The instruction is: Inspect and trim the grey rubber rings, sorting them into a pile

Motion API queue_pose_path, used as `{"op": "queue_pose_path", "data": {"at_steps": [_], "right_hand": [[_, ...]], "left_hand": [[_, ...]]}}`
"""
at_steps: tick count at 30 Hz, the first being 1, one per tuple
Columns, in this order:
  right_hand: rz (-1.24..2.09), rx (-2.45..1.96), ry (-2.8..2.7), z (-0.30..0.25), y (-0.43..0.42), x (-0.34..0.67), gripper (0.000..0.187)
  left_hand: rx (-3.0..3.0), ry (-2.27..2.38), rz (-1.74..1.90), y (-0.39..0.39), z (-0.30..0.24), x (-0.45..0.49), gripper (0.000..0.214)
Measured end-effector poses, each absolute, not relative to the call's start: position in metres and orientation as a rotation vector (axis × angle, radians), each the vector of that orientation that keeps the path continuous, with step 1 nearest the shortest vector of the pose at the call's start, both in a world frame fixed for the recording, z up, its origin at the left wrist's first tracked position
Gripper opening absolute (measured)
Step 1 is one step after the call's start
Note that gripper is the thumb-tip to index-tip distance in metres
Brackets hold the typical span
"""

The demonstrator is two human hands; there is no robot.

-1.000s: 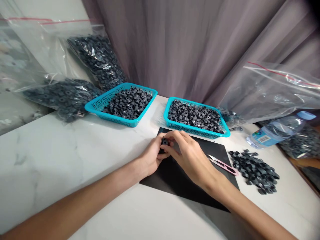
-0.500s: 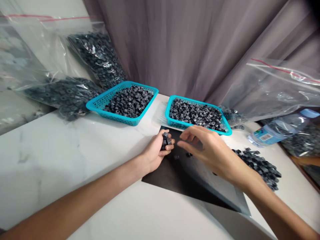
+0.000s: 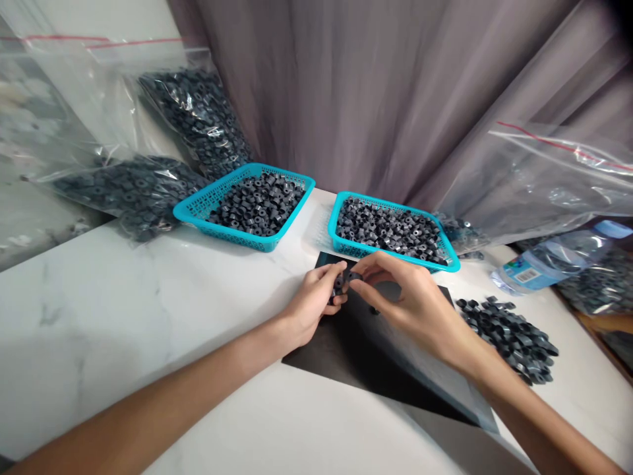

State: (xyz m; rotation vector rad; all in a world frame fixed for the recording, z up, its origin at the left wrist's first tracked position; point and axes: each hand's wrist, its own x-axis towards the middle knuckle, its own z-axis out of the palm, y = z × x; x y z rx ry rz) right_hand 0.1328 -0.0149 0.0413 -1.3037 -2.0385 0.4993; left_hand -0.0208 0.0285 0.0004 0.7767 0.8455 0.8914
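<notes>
My left hand (image 3: 312, 298) is closed around several small dark grey plastic pieces (image 3: 338, 282), some with a round hole. Close beside it, my right hand (image 3: 403, 290) pinches one dark piece (image 3: 353, 276) between thumb and forefinger, near the left fingertips. Whether the two pieces touch I cannot tell. Both hands are over a black mat (image 3: 341, 356) on the white marbled table. Another small dark piece (image 3: 374, 310) lies on the mat below my right hand, partly hidden.
Behind the hands stand a left blue basket (image 3: 270, 243) and a right blue basket (image 3: 451, 264), both full of dark pieces. A loose pile (image 3: 514, 336) lies at right, near a water bottle (image 3: 548, 260). Clear bags of pieces (image 3: 198, 119) lean at left; another plastic bag (image 3: 544, 178) stands right.
My right hand has come to the left hand and now shows a dark piece in its pinch. My left hand has turned, its thumb and forefinger now stretched further over the pieces.
</notes>
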Motion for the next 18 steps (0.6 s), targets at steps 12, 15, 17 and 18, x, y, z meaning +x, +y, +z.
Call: {"op": "queue_pose_path", "data": {"at_steps": [12,15,17,18], "right_hand": [[0.238,-1.292,-2.051,0.018,-0.015,0.118,0.011],[0.303,-1.268,-1.999,0.017,-0.017,0.118,0.01],[0.37,-1.271,-1.948,0.019,-0.018,0.119,0.013],[0.407,-1.272,-1.923,0.02,-0.018,0.12,0.014]], "left_hand": [[0.874,1.052,0.936,0.017,-0.003,-0.018,0.029],[0.973,1.0,0.967,0.018,-0.005,-0.017,0.035],[1.047,0.962,0.991,0.021,-0.007,-0.018,0.039],[1.065,0.956,0.996,0.023,-0.007,-0.019,0.04]]}}
